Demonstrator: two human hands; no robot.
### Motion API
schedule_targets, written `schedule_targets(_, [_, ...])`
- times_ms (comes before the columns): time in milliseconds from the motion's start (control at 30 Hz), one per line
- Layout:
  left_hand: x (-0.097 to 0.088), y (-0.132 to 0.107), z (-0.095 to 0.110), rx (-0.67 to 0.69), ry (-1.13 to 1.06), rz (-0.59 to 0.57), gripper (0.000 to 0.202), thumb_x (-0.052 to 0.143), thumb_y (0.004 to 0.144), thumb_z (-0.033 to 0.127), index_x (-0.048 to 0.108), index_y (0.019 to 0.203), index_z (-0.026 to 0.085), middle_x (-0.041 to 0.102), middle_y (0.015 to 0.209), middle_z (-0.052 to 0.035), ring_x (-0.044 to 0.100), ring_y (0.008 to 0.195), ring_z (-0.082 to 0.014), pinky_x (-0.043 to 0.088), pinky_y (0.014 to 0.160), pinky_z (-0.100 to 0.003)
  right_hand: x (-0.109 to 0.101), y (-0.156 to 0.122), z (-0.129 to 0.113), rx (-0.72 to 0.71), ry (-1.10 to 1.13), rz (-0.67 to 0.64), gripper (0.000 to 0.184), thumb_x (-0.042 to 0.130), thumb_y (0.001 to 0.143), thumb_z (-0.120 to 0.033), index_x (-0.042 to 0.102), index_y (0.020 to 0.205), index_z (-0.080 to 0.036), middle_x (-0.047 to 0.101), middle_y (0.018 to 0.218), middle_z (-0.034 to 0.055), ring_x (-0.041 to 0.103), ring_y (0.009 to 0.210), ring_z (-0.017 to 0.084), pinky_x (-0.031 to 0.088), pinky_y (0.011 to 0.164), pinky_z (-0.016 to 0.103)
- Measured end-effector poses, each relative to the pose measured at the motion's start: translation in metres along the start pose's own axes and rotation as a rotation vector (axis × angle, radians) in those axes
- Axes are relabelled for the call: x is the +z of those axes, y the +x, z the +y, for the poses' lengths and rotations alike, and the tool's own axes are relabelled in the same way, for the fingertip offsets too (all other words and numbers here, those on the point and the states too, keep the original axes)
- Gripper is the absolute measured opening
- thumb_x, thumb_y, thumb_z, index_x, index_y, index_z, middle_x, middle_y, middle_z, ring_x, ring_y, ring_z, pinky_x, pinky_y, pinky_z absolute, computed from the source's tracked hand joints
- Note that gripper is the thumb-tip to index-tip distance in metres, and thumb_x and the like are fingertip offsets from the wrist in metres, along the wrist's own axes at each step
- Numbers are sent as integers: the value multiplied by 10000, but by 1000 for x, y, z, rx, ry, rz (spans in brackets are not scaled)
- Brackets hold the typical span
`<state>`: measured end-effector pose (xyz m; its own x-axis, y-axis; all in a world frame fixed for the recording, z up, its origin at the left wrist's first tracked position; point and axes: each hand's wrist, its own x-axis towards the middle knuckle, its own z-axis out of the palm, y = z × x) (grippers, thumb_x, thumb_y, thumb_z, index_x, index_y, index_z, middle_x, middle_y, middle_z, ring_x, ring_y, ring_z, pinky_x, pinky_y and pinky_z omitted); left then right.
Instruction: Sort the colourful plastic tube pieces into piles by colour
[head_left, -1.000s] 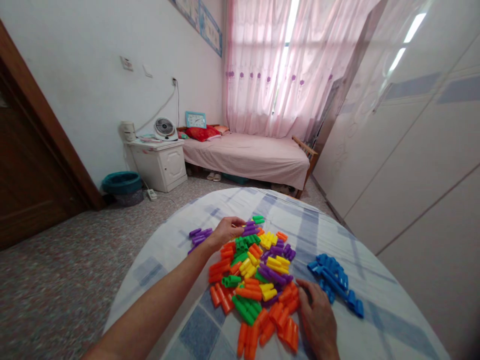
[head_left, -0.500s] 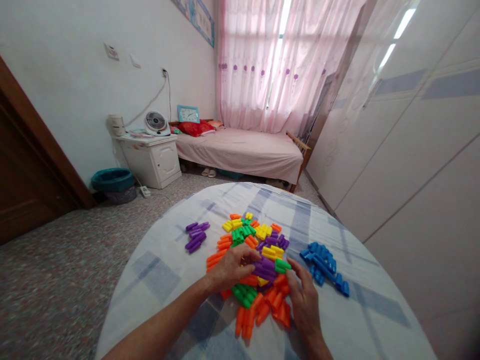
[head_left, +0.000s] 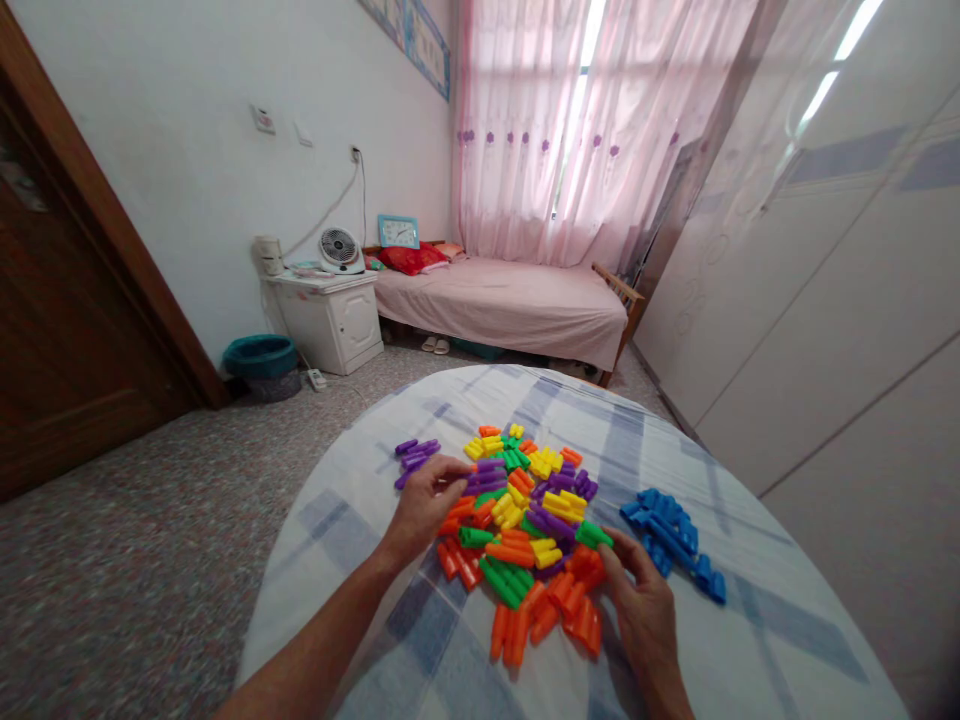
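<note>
A mixed pile of bullet-shaped plastic building blocks [head_left: 508, 580], in orange, green, yellow and purple, covers the middle of the round table [head_left: 352, 600]. My left hand [head_left: 429, 500] pinches a purple block [head_left: 487, 480] over the pile's left side. At the pile's right edge, my right hand [head_left: 641, 585] has thumb and fingertips closed on a green block [head_left: 594, 535]. A separate group of purple blocks [head_left: 416, 455] lies just beyond my left hand. Blue blocks [head_left: 664, 525] form their own heap to the right of my right hand.
The table wears a blue and white checked cloth. Beyond it stand a bed [head_left: 510, 300], a white cabinet [head_left: 334, 320] bearing a fan [head_left: 340, 248], and a green bin [head_left: 261, 362]. A tall white wardrobe [head_left: 825, 300] lines the right side.
My left hand has moved leftward from the pile's middle, carrying a purple block. My right hand still holds the green block at the pile's right edge. The view has turned slightly left.
</note>
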<state>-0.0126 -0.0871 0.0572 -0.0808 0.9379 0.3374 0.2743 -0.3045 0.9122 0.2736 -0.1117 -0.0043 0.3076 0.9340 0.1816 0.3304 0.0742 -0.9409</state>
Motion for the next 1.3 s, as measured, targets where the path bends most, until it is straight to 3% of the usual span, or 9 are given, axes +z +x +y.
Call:
schedule_targets(200, [-52,13,-43,-127,273,463,275,505,752,319,637,915,143,618,961,-67,614,829,-170,508,778,-290,13,-3,7,-139,-88,-104,344,554,786,-427,656,1033,-211,656,1065,60,580,1019,232,429,909,368])
schedule_targets(367, [-65,8,-78,-214,454,458,284,470,756,281,640,931,137,623,953,-81,608,864,-199,492,836,-323,12,-3,5,-176,-177,-66,322,527,807,-406,646,1022,-198,635,1056,76,556,1010,235,408,913,385])
schedule_targets(500, [-57,8,-69,-129,597,505,308,477,775,264,619,1014,129,572,1081,-121,530,1064,-254,405,984,-391,9,-2,1,-194,-178,-11,323,489,826,-410,646,1004,-191,635,1058,82,539,1028,239,394,917,387])
schedule_targets(600, [-29,16,-41,76,645,421,263,465,798,217,614,1008,167,567,1113,-95,511,1099,-229,389,1007,-368,7,1,1,-123,-176,80,365,456,830,-443,643,996,-177,633,1069,96,537,1030,249,389,912,396])
schedule_targets(767, [62,41,12,336,575,-134,204,501,809,180,626,968,205,633,1038,-44,544,1037,-181,418,958,-322,6,6,6,-43,-149,125,407,418,835,-468,629,1019,-173,626,1110,95,530,1071,250,365,942,394])
schedule_targets(900, [140,63,29,325,889,-427,228,535,822,305,647,985,190,644,1001,-71,557,997,-207,444,890,-337,5,6,7,-29,-127,106,422,425,821,-486,630,1013,-171,631,1102,97,538,1063,254,371,938,392])
schedule_targets(1000, [179,73,27,278,962,-479,267,623,753,356,675,898,137,652,965,-131,569,960,-258,473,798,-360,5,4,6,-19,-111,97,417,426,819,-487,631,1009,-176,632,1102,93,541,1061,251,373,938,386])
schedule_targets(1167, [205,78,19,274,970,-493,230,667,709,265,671,905,146,661,954,-129,569,966,-262,465,782,-354,4,3,5,-10,-102,98,399,419,830,-477,624,1013,-187,632,1106,85,541,1062,242,378,933,373])
schedule_targets(1300, [194,78,28,297,949,-434,254,629,729,282,645,954,166,652,955,-110,563,945,-254,457,768,-345,4,4,6,-12,-110,92,391,419,831,-465,627,1008,-184,635,1102,90,546,1055,245,383,924,373])
